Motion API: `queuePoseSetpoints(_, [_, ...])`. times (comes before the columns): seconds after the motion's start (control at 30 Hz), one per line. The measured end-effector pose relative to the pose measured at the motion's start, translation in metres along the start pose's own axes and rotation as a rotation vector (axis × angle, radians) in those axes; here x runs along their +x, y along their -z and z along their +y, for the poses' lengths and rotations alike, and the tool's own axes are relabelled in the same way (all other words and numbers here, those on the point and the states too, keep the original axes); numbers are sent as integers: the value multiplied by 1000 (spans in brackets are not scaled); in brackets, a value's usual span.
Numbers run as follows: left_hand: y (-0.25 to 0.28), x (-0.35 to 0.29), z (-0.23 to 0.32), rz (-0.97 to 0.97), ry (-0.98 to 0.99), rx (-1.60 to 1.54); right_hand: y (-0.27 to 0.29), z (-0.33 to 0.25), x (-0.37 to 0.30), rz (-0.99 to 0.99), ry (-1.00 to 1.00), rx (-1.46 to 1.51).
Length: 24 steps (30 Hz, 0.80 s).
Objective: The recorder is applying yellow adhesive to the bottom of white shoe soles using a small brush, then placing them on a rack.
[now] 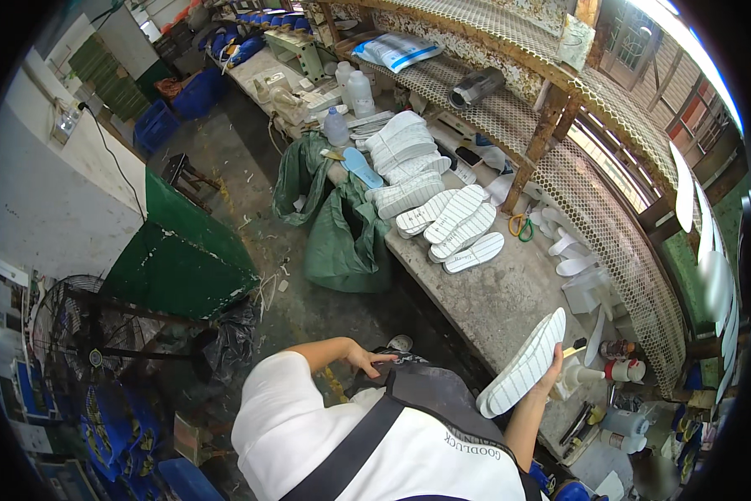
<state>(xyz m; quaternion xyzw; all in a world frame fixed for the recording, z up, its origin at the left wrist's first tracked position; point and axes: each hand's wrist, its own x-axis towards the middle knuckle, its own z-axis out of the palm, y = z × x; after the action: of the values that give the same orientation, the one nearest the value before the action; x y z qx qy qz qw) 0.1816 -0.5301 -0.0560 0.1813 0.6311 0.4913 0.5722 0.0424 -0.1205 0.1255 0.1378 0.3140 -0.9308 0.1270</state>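
Note:
A few white insoles with dark stripes (522, 367) are gripped as one bundle in my right hand (549, 377), above the near part of the workbench. My left hand (364, 357) is beside my dark apron (430, 392), fingers stretched out and apart, holding nothing. Farther along the bench lie several piles of similar white insoles (463, 219). The nearest insole (474, 253) of these lies at the pile's front. A blue insole (362, 168) rests by the bench's left edge.
Green sacks (349, 242) stand against the bench (517, 305). Green-and-orange-handled scissors (521, 227) lie near the rusty mesh shelf (609, 250). A glue bottle (578, 376) and jars (624, 370) stand at right. Left are a fan (96, 357) and a green-white pillar (179, 250).

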Motion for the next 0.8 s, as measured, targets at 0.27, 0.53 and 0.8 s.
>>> queuePoseSetpoints(0.27, [55, -36, 19, 515, 683, 255, -31, 26, -3, 0, -71, -28])
queuePoseSetpoints(0.53, [66, -132, 308, 540, -923, -135, -12, 10, -1, 110, 20, -40])
queuePoseSetpoints(0.8, [-31, -142, 434, -508, -1583, 3, -56, 22, 9, 133, 48, -14])
